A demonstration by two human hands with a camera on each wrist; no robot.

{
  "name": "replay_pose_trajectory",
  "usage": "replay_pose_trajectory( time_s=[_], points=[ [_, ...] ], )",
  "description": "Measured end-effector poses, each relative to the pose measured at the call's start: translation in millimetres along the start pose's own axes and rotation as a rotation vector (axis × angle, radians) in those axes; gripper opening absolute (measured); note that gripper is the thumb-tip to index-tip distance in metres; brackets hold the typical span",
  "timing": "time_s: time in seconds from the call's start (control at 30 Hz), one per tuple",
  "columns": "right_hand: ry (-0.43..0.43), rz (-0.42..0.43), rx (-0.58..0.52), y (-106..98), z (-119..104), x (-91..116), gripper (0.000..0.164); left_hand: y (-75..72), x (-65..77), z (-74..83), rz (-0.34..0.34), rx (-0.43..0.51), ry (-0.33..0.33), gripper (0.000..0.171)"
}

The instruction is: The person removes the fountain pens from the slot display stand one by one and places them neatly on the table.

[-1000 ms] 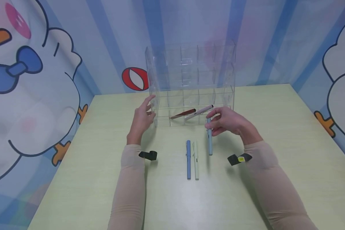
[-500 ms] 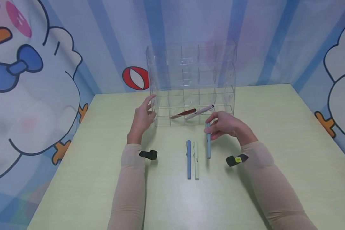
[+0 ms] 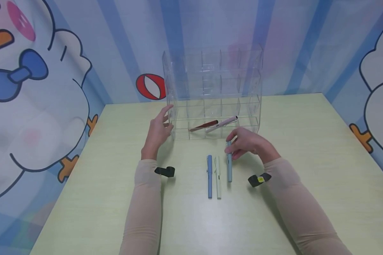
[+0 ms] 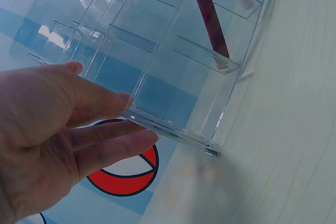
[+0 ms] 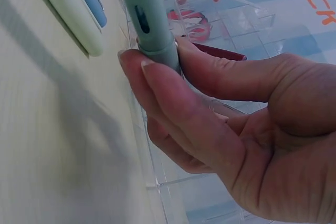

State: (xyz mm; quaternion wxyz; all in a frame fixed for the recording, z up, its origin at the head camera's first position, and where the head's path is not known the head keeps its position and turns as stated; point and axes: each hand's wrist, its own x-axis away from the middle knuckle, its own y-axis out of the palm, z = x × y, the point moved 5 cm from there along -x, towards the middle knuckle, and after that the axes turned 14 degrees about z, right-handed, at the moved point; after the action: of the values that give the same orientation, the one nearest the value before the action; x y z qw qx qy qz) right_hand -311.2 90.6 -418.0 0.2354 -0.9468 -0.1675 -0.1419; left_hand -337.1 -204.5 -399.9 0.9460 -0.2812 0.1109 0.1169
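Far left of the left hand: printed cartoon duck with blue bow tie (image 3: 32,67) on the striped blue fabric backdrop (image 3: 300,53). Left hand (image 3: 156,132) is at the left side wall of the clear plastic multi-compartment organizer (image 3: 212,105); fingers loosely extended, tips at the wall edge, no pen in them. Black wrist strap (image 3: 165,172) on that beige sleeve. Printed red-and-white ball (image 3: 151,86) on the backdrop, just beyond the left hand.

Organizer stands upright on the pale wood-look table (image 3: 191,226), spanning the far side between both hands. Dark red slim pen (image 3: 205,125) lies aslant in its bottom row, right of the left hand. Closer to the person than both hands, two pens lie side by side on the table, roughly parallel, near but apart: mid-blue capped pen (image 3: 209,177), then pale green capped pen (image 3: 218,180). Whitish-pink pen (image 3: 221,124) leans in the bottom row, just beyond the right hand, right end raised.

Pale teal capped pen (image 3: 229,170) is in the right hand (image 3: 247,141), pinched near its far end between thumb and fingers; other end points back toward the person, right of the green one. Can't tell whether that end touches the table. Black strap with yellow patch (image 3: 259,179) on the right sleeve.
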Motion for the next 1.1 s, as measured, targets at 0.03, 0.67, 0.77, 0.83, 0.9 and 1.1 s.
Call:
replay_pose_trajectory(
  time_s=[0.03,0.67,0.77,0.83,0.9,1.1],
  points=[
    [0.000,-0.002,0.006,1,0,0,0.051,-0.1,0.4,0.2,0.001,0.001,0.004,0.075],
    [0.015,-0.031,0.095,25,4,1,0.043,-0.4,0.8,1.6,0.005,-0.011,-0.002,0.074],
    [0.015,-0.033,0.111,28,5,2,0.041,-0.4,1.0,1.1,0.005,-0.006,-0.003,0.074],
    [0.012,-0.036,0.127,30,5,3,0.040,-0.3,1.1,0.9,0.004,-0.004,-0.003,0.074],
    [0.008,-0.038,0.143,31,5,3,0.039,-0.4,1.3,0.9,0.005,-0.005,-0.002,0.075],
    [-0.003,-0.052,0.188,35,5,4,0.036,-0.2,0.7,1.3,0.000,0.000,-0.008,0.074]
  ],
)
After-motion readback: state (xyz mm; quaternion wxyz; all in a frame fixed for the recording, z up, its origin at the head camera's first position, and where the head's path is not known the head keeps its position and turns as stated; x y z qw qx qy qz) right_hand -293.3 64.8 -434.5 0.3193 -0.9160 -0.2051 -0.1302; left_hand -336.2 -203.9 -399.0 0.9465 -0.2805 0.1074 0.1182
